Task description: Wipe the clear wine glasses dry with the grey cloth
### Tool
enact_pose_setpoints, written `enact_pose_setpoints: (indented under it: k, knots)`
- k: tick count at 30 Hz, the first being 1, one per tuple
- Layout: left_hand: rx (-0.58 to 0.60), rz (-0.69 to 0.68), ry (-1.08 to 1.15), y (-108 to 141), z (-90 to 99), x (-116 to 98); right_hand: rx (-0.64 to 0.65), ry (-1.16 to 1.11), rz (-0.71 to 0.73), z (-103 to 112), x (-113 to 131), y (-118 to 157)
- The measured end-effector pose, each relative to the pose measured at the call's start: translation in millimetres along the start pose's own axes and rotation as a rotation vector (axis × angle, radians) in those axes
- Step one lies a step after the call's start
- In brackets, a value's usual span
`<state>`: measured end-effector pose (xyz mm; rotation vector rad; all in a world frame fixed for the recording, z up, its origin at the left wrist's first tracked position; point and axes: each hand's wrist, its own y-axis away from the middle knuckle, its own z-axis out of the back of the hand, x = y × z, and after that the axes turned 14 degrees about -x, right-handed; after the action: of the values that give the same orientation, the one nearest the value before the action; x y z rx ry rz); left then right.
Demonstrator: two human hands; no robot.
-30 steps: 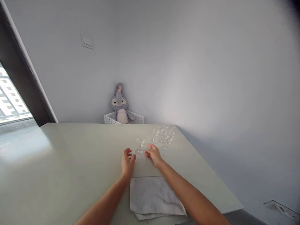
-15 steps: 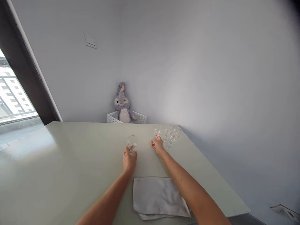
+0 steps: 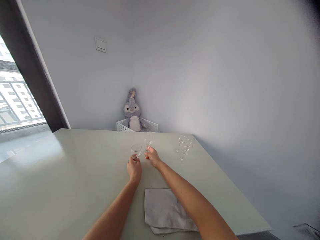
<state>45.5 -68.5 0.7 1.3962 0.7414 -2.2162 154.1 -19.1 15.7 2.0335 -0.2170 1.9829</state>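
Observation:
Two clear stemmed glasses stand close together near the table's middle. My left hand (image 3: 134,167) is closed around the lower part of the nearer wine glass (image 3: 136,149), and its fingers hide most of the stem. Just to the right and farther back, my right hand (image 3: 151,156) grips the stem of the second wine glass (image 3: 148,139). Both glasses are upright and look empty. Whether the second one's foot touches the table I cannot tell.
Several more stemmed glasses (image 3: 185,146) stand grouped at the table's right back. A folded grey cloth (image 3: 165,210) lies at the front, partly under my right forearm. Behind the pale table (image 3: 87,173), a plush toy (image 3: 135,122) sits in a white perforated basket (image 3: 152,126).
My right hand has moved left with a wine glass, away from the group at the right, to beside the other glass. The left hand and its glass have shifted slightly left.

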Motion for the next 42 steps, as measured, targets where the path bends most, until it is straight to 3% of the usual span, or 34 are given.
enact_pose_setpoints:
  k: [8, 12, 16, 20, 24, 26, 29, 32, 35, 42]
  knots:
    - [-0.281, 0.068, -0.052, -36, 18.1, 8, 0.208, -0.022, -0.026, -71, 0, 11]
    - [-0.366, 0.076, -0.087, -49, 24.3, 12, 0.196, -0.027, -0.043, -71, 2, 20]
    - [-0.414, 0.113, -0.104, -53, 27.6, 13, 0.096, -0.041, -0.041, -25, 4, 33]
    - [-0.514, 0.163, -0.092, -53, 33.5, 12, -0.082, -0.085, -0.016, 54, -2, 51]
    - [-0.635, 0.22, -0.032, -56, 42.0, 13, -0.374, -0.124, 0.018, 130, -9, 60]
    - [-0.68, 0.247, -0.002, -61, 44.4, 16, -0.517, -0.133, 0.037, 155, -10, 56]
    - [-0.748, 0.3, 0.104, -69, 43.6, 23, -0.65, -0.127, 0.056, 175, -8, 42]
    - [-0.843, 0.321, 0.279, -76, 39.9, 29, -0.639, -0.105, 0.05, 174, -7, 26]
    - [-0.903, 0.315, 0.371, -78, 37.0, 31, -0.587, -0.088, 0.056, 159, -8, 16]
    - [-0.886, 0.322, 0.362, -74, 35.5, 23, -0.437, -0.071, 0.07, 93, -15, 9]
